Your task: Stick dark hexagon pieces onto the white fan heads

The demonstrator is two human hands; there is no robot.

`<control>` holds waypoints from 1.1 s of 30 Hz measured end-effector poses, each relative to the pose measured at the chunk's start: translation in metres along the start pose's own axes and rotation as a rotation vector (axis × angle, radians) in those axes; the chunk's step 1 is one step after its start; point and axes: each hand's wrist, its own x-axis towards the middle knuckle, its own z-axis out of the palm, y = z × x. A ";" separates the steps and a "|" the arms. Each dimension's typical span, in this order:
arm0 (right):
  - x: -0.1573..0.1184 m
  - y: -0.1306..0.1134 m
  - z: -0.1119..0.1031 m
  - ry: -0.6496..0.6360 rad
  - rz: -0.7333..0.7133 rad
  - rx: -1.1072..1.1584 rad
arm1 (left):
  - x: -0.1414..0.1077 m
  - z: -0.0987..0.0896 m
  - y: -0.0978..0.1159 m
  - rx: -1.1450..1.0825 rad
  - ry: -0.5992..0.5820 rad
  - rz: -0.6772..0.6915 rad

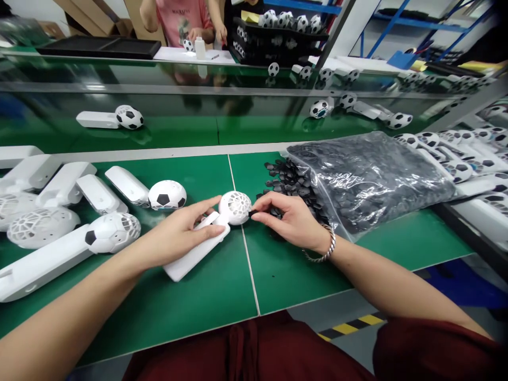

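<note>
Black patches are borne by the finished-looking ball just beyond the left hand, but none can be made out on the upturned face of the fan gripped palm-down at its neck by that hand — so its fitting is judged unfinished. A black piece is pinched between the right hand's thumb and forefinger at the fan's edge — whether seated cannot be told — with a loose pile just beyond that hand.
</note>
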 end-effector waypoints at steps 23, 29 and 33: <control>0.005 0.019 0.007 0.015 -0.013 0.074 | 0.031 0.017 0.024 0.298 0.125 0.030; 0.005 0.017 0.010 0.010 0.109 0.123 | 0.037 0.016 0.025 0.279 0.161 0.105; 0.012 0.023 -0.003 -0.012 0.146 0.170 | 0.035 0.016 0.025 0.259 0.129 0.160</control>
